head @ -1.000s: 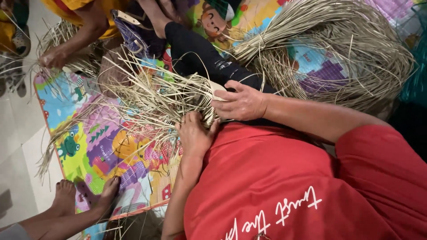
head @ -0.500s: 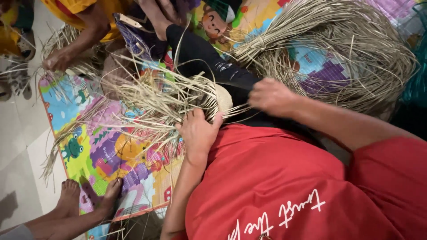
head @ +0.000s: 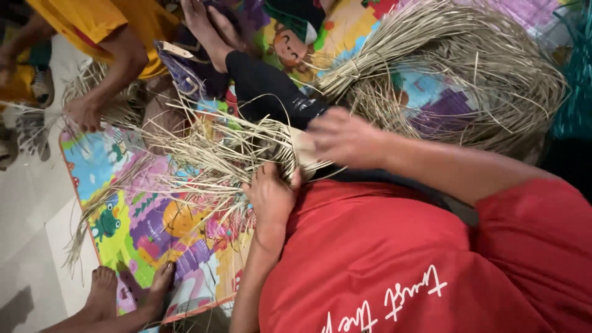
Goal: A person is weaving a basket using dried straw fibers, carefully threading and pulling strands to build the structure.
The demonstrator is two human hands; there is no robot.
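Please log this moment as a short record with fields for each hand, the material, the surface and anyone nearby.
Left hand: grips the bundle of dried straw strands near its woven end.
Right hand: blurred, beside the woven end; grip unclear.
Large straw pile: lies beyond the right arm.
Surface: colourful play mat.
Nearby: person in yellow shirt; bare feet on the mat's edge.
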